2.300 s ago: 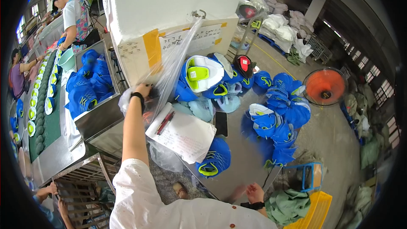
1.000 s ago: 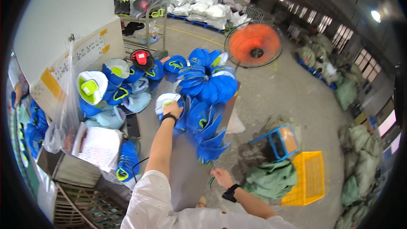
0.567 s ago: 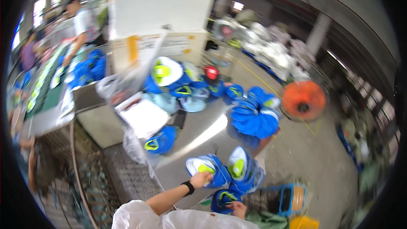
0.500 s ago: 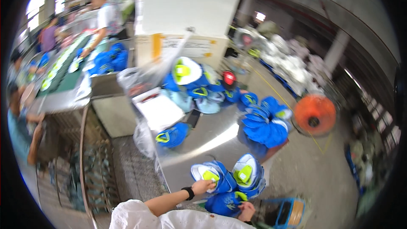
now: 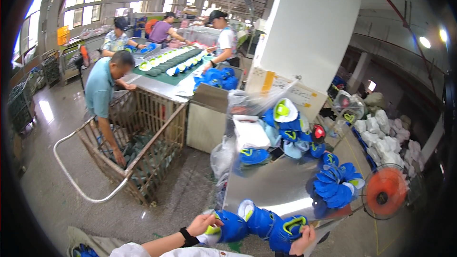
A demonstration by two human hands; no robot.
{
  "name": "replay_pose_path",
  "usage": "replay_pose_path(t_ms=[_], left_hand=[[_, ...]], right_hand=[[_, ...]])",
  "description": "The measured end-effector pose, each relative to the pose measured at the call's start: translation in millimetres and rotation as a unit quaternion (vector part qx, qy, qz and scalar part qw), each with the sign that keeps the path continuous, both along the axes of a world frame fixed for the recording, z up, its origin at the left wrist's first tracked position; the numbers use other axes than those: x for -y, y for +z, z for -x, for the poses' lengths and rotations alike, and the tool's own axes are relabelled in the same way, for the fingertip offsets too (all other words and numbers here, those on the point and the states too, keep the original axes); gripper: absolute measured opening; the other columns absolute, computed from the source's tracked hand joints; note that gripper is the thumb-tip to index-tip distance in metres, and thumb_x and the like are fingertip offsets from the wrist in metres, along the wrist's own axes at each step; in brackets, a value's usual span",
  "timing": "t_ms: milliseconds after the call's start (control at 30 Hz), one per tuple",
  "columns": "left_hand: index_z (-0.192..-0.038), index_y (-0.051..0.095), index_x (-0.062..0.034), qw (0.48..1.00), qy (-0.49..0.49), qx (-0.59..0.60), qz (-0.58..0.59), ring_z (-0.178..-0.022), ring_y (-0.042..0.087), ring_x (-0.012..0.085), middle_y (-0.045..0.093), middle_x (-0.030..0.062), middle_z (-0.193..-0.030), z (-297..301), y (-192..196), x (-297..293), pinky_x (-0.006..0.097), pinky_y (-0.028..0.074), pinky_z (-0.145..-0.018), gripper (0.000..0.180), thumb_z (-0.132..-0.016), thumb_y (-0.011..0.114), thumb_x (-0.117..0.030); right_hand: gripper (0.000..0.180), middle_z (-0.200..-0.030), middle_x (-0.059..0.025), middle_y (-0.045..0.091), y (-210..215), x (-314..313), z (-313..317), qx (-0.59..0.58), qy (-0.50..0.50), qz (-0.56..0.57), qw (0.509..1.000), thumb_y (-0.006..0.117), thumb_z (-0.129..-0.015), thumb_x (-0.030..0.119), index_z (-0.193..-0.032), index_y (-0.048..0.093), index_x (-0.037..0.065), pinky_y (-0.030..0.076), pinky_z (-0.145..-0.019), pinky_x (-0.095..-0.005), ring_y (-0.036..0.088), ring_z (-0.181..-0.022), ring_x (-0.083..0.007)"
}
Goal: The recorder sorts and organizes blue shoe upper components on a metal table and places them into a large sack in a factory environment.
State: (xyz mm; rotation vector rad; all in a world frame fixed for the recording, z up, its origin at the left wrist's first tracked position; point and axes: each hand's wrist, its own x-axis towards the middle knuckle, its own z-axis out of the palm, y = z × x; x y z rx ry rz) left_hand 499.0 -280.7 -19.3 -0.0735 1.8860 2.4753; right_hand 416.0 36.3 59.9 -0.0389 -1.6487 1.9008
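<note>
My left hand (image 5: 203, 224) grips the left end of a row of blue shoe uppers with yellow-green trim (image 5: 259, 222), held at the near edge of a shiny metal table (image 5: 276, 188). My right hand (image 5: 303, 241) clasps the right end of the same row. More blue uppers lie in a fanned pile (image 5: 335, 184) on the table's right side, and another heap with white and yellow-green pieces (image 5: 285, 126) sits at its far end.
A wooden slatted cart (image 5: 140, 138) with a white tube handle stands to the left, a person in a blue shirt bending into it. Other people work at a long green-topped bench (image 5: 171, 64). A white pillar (image 5: 309, 33) rises behind the table. An orange fan (image 5: 384, 192) stands right.
My left hand left the plastic bag at the table's far end, reached to the blue uppers, and both hands now hold a row of them at the near edge. The view swung leftward.
</note>
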Motion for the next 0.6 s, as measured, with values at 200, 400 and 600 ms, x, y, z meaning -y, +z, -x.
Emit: replay_pose_path(t_ms=[200, 400, 600], left_hand=[[-0.062, 0.055, -0.0015, 0.942, 0.250, 0.135, 0.181, -0.053, 0.048, 0.0091, 0.052, 0.0013, -0.057, -147, -47, 69, 0.024, 0.040, -0.052, 0.040, -0.090, 0.041, -0.026], [-0.052, 0.053, -0.0020, 0.801, 0.525, 0.227, 0.175, -0.046, 0.048, 0.0161, 0.050, 0.0065, -0.047, -315, -110, 96, 0.030, 0.038, -0.047, 0.046, -0.089, 0.038, -0.026], [-0.061, 0.050, -0.0067, 0.580, 0.763, 0.285, 0.009, -0.045, 0.043, 0.0099, 0.048, 0.0022, -0.053, -495, -156, 139, 0.023, 0.033, -0.043, 0.042, -0.092, 0.034, -0.030]], right_hand=[[0.012, -0.056, -0.0071, 0.046, -4, 138, -5, -0.008, 0.375, -0.300, 0.877, 0.055, -0.064, 0.005, -0.056, 0.051, -0.002, 0.035, -0.058, -0.0277, 0.045, -0.061, -0.0177], [0.026, -0.068, -0.0184, 0.058, -117, 308, -109, -0.065, 0.676, -0.611, 0.407, 0.048, -0.070, 0.026, -0.066, 0.060, 0.003, 0.044, -0.061, -0.0450, 0.056, -0.065, -0.0357], [0.018, -0.061, -0.0139, 0.057, -118, 457, -285, -0.226, 0.851, -0.453, 0.141, 0.053, -0.063, 0.019, -0.058, 0.060, 0.004, 0.042, -0.055, -0.0407, 0.054, -0.060, -0.0318]])
